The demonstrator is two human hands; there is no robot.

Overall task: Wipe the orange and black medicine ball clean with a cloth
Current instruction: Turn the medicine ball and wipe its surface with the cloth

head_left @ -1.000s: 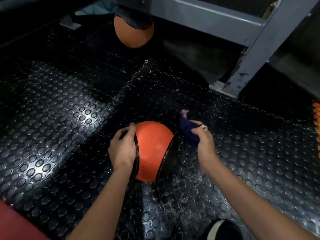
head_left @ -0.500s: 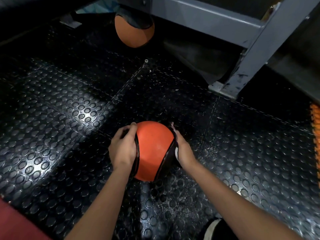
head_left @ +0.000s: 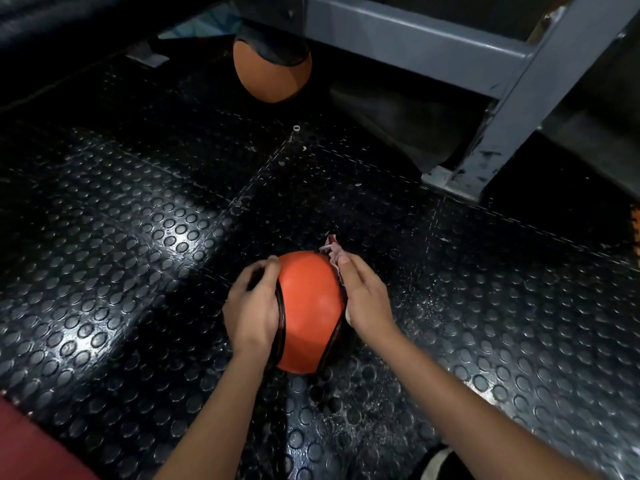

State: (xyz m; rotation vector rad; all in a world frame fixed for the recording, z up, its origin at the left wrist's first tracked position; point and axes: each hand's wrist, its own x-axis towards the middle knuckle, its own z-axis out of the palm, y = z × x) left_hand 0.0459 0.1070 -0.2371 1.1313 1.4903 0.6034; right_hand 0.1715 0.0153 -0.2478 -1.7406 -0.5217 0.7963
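Nearest, at the bottom edge: a dark shoe with a white rim point(head_left: 437, 463), partly cut off; a red surface point(head_left: 31, 441) in the lower left corner; two bare forearms reaching forward. Centre: orange and black medicine ball point(head_left: 306, 311) resting on the black studded rubber floor point(head_left: 104, 271), held between both hands; left hand point(head_left: 254, 308) cupped on the ball's left side, fingers curled over its black seam panel; right hand point(head_left: 363, 301) laid against the ball's right side, fingers fairly straight and pressing a cloth point(head_left: 333, 252) onto it (only a frayed end shows past the fingertips; the rest is hidden under the palm). Floor: open studded matting to the left, right and ahead of the ball; tile joints crossing it; pale specks scattered right of the ball. Farther right: grey metal frame point(head_left: 502, 109), its leg and foot plate standing on the floor, well apart from the ball. Farthest: second orange ball point(head_left: 270, 74), tucked under the frame's crossbar. No containers in view.
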